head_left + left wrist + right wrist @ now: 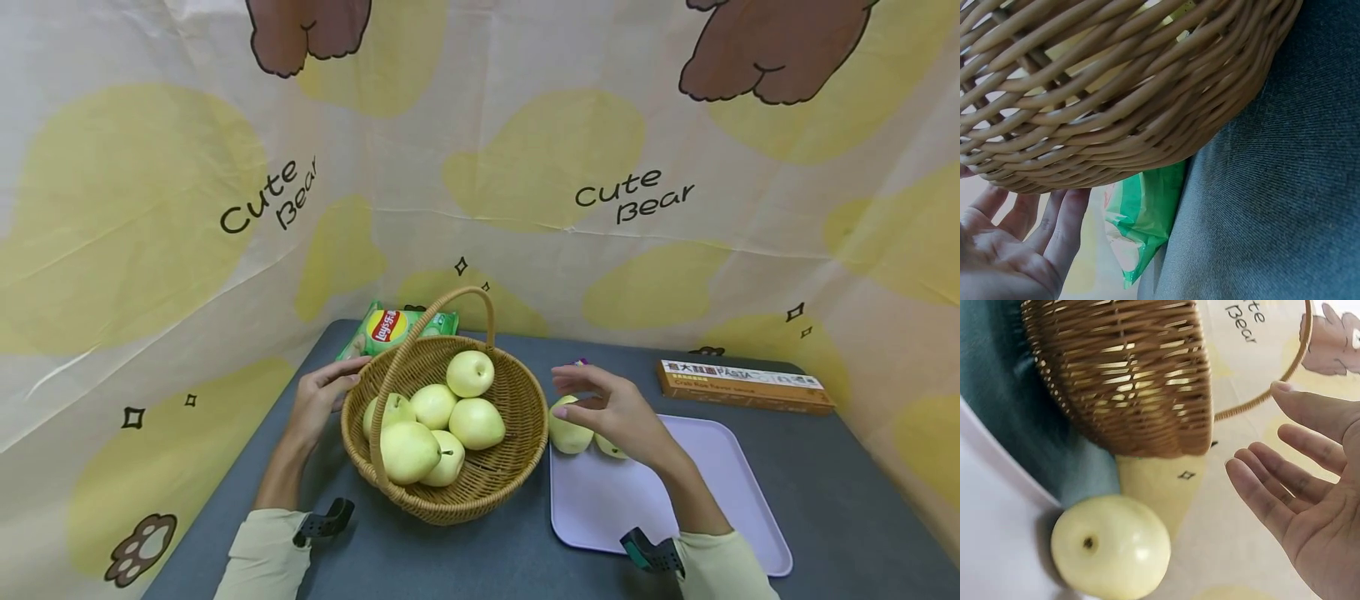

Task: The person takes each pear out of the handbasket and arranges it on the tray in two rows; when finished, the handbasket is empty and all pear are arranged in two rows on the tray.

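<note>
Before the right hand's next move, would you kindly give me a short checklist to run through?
1. Right hand empty: ok.
2. Left hand at the rim of the basket: ok.
3. Basket firmly steadied: cannot tell.
4. Room inside the basket: ok, bare wicker shows beside the heaped pears.
5. Two tray pears unobstructed in the head view: not ok, the right hand partly covers one.

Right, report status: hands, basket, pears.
Left hand at wicker basket. Right hand empty, by pears on lilac tray. Six pears visible in basket. No obstruction seen between basket and tray.
</note>
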Demonstrator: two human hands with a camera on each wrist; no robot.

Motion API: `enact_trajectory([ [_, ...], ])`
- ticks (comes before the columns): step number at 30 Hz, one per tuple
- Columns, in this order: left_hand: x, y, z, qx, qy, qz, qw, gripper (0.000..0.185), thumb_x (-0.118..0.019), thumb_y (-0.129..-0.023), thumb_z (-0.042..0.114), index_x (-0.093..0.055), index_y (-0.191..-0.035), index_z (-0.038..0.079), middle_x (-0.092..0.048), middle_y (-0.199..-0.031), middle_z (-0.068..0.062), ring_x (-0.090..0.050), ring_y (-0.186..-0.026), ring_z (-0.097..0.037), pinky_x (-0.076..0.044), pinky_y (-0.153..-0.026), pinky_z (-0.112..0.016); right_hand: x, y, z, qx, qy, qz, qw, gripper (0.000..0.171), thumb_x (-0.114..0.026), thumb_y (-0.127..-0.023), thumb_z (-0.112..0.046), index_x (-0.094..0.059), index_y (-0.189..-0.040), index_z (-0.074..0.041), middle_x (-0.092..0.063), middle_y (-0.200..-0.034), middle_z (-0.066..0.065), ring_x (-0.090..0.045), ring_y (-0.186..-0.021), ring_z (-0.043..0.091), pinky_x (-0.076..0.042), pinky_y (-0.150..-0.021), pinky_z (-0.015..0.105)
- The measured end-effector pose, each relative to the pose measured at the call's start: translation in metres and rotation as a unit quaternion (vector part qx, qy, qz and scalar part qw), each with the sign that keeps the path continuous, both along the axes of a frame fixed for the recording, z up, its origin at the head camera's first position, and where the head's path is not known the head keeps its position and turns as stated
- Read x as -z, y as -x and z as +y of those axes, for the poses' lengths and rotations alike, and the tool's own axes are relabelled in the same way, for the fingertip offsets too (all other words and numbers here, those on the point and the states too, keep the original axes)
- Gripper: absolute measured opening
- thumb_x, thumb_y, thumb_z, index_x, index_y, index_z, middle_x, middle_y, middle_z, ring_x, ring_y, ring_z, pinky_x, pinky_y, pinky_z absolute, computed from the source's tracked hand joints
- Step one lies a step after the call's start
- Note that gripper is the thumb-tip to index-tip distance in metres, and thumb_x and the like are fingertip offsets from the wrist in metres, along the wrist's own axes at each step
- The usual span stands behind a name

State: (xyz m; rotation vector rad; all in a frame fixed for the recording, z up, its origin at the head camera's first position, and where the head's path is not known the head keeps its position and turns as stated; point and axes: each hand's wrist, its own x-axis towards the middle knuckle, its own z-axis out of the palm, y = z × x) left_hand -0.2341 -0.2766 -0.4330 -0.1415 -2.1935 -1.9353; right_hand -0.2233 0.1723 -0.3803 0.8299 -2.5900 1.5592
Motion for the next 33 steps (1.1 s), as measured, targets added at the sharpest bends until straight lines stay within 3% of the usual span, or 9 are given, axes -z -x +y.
enact_trajectory([
  [8,0.002,-0.001,0.000,-0.001,0.002,-0.006,1.0000,0.040,-0.059,-0.108,0.016,-0.064,-0.141,-0.006,-0.072,-0.119,0.009,-0.073,-0.103,-0.005,-0.064,-0.082,-0.026,-0.013,0.002,-0.021,-0.025,-0.012,0.016,1.000,0.053,-0.083,-0.095,-0.025,-0.065,-0.144,-0.018,-0.070,-0.134,0.012,-0.068,-0.121,0.025,-0.059,-0.099,0.041],
  [13,0.002,-0.002,0.000,0.000,0.000,-0.008,1.0000,0.040,-0.059,-0.108,0.015,-0.064,-0.141,-0.007,-0.072,-0.119,0.010,-0.073,-0.103,-0.004,-0.064,-0.082,-0.026,-0.024,0.004,-0.034,-0.035,-0.020,0.015,0.999,0.050,-0.083,-0.095,-0.029,-0.067,-0.142,-0.020,-0.073,-0.128,0.003,-0.069,-0.119,0.027,-0.060,-0.097,0.045],
  [18,0.002,-0.001,0.000,0.000,-0.002,-0.008,1.0000,0.041,-0.060,-0.108,0.016,-0.064,-0.141,-0.007,-0.072,-0.117,0.011,-0.073,-0.103,-0.004,-0.064,-0.082,-0.026,-0.031,0.008,-0.047,-0.042,-0.031,0.018,0.998,0.048,-0.082,-0.096,-0.031,-0.068,-0.141,-0.022,-0.073,-0.124,-0.004,-0.069,-0.117,0.019,-0.059,-0.096,0.046],
  [23,0.002,-0.001,0.000,-0.001,-0.003,-0.007,1.0000,0.041,-0.059,-0.108,0.016,-0.064,-0.141,-0.007,-0.072,-0.118,0.012,-0.073,-0.103,-0.004,-0.063,-0.082,-0.026,-0.036,0.012,-0.061,-0.063,-0.034,0.014,0.997,0.050,-0.083,-0.095,-0.029,-0.067,-0.142,-0.019,-0.074,-0.122,-0.001,-0.069,-0.117,0.020,-0.058,-0.097,0.047],
  [29,0.002,-0.002,0.000,-0.002,0.000,-0.006,1.0000,0.041,-0.060,-0.108,0.016,-0.064,-0.141,-0.006,-0.072,-0.117,0.012,-0.073,-0.103,-0.004,-0.064,-0.082,-0.026,-0.042,0.020,-0.075,-0.090,-0.034,0.009,0.995,0.050,-0.083,-0.095,-0.023,-0.068,-0.141,-0.014,-0.074,-0.123,0.012,-0.069,-0.115,0.026,-0.059,-0.097,0.048],
  [33,0.001,-0.001,0.000,-0.002,0.000,-0.009,1.0000,0.041,-0.060,-0.108,0.017,-0.064,-0.142,-0.006,-0.072,-0.118,0.012,-0.073,-0.104,-0.004,-0.063,-0.082,-0.026,-0.045,0.025,-0.081,-0.093,-0.028,0.013,0.995,0.048,-0.083,-0.095,-0.021,-0.068,-0.140,-0.013,-0.075,-0.122,0.008,-0.070,-0.113,0.024,-0.060,-0.094,0.046],
])
